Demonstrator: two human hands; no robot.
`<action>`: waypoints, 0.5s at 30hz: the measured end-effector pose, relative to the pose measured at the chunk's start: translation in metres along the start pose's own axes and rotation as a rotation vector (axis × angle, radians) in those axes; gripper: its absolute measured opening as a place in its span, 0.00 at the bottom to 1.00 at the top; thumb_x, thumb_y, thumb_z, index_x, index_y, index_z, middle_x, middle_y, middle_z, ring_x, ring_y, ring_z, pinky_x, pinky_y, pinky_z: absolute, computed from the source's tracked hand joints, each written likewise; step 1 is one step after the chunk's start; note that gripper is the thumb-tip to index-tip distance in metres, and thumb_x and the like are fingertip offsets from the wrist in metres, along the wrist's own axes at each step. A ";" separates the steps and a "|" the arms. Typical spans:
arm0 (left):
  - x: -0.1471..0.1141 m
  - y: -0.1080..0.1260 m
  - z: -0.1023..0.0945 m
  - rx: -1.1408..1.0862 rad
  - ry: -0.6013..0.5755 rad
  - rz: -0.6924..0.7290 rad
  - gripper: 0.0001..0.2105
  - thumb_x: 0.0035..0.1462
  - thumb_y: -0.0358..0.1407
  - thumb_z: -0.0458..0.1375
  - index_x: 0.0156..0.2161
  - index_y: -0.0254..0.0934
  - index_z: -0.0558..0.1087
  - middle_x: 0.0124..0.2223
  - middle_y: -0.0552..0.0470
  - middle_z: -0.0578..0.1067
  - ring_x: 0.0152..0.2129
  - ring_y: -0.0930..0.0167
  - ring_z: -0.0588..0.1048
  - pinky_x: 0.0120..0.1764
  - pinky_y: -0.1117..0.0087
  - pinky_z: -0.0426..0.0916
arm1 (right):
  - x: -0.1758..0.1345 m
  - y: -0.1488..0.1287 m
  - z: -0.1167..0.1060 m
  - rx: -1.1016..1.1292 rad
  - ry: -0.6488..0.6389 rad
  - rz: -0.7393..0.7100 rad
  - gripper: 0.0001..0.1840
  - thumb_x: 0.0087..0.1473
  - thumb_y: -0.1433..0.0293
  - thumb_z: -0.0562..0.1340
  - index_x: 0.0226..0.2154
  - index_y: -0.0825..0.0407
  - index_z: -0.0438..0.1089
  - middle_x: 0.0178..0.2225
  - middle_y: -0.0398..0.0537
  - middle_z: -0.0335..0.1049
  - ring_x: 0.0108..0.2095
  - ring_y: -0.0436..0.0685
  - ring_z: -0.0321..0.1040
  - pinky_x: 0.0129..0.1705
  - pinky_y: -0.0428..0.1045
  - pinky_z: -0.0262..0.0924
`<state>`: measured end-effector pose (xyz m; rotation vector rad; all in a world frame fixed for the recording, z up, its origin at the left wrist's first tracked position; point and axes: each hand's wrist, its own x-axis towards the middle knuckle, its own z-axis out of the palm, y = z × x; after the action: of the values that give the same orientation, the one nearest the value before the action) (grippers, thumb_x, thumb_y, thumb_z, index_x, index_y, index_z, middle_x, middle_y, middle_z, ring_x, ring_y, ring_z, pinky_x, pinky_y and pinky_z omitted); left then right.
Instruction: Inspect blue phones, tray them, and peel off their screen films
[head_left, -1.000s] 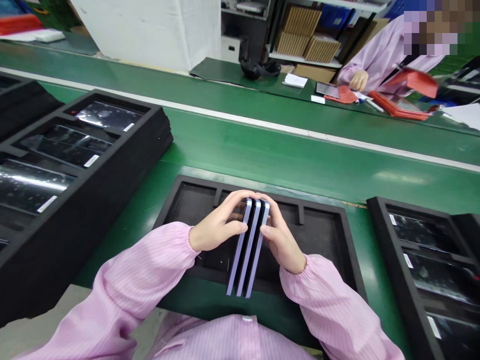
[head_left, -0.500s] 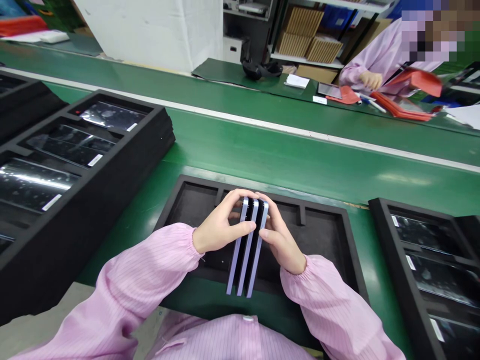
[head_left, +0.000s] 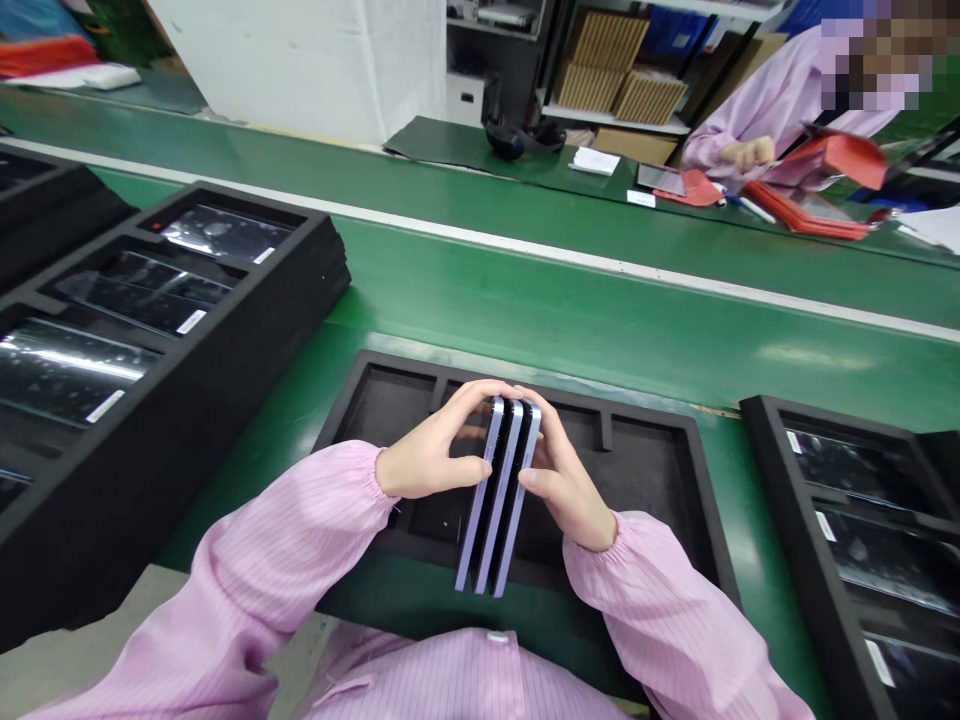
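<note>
Three smartphones (head_left: 496, 500) with lilac edges stand side by side on their long edges, slim dark gaps between them. My left hand (head_left: 435, 445) is closed on their left side, its thumb against the leftmost phone and its fingers curled over the far end. From the other side my right hand (head_left: 566, 480) grips them, thumb on the rightmost phone's edge, fingers at the far end. Both hands' fingertips meet or nearly meet there. Under the hands lies a black foam tray (head_left: 637, 480) with shallow compartments; the phones' near ends reach over its front rim.
At left rises a stack of black foam trays (head_left: 247, 320) holding dark-screened phones in film. Another filled tray (head_left: 780, 500) stands at right. Across the green bench (head_left: 525, 270), a co-worker's hand (head_left: 750, 153) is near red pouches (head_left: 810, 212). A dark headset (head_left: 517, 140) lies behind.
My left thumb has slid left, off the middle phone and onto the leftmost one. The phones have shifted very slightly right. Across the bench, the co-worker's hand has moved a little.
</note>
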<state>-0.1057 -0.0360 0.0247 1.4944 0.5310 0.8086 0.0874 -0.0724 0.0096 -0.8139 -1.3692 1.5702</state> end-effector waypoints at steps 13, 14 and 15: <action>-0.006 0.005 0.005 0.069 0.042 0.005 0.34 0.51 0.47 0.65 0.62 0.47 0.60 0.68 0.44 0.50 0.63 0.51 0.55 0.58 0.49 0.62 | -0.005 -0.008 0.014 -0.172 0.034 -0.095 0.39 0.55 0.57 0.66 0.61 0.41 0.45 0.54 0.52 0.63 0.51 0.61 0.68 0.51 0.58 0.68; -0.007 0.007 0.005 0.068 0.040 -0.009 0.36 0.51 0.48 0.65 0.63 0.47 0.59 0.68 0.44 0.51 0.63 0.51 0.56 0.59 0.50 0.62 | -0.005 -0.008 0.015 -0.179 0.023 -0.119 0.39 0.56 0.58 0.66 0.62 0.40 0.45 0.54 0.52 0.63 0.51 0.61 0.68 0.51 0.58 0.68; -0.007 0.010 0.006 0.078 0.044 -0.011 0.38 0.51 0.49 0.66 0.64 0.47 0.57 0.68 0.44 0.53 0.62 0.52 0.58 0.59 0.50 0.62 | -0.006 -0.009 0.016 -0.199 0.018 -0.149 0.39 0.56 0.59 0.66 0.62 0.40 0.45 0.55 0.52 0.62 0.52 0.61 0.67 0.52 0.58 0.67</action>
<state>-0.1074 -0.0464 0.0332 1.5471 0.6087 0.8216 0.0770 -0.0846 0.0209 -0.8218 -1.5539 1.3243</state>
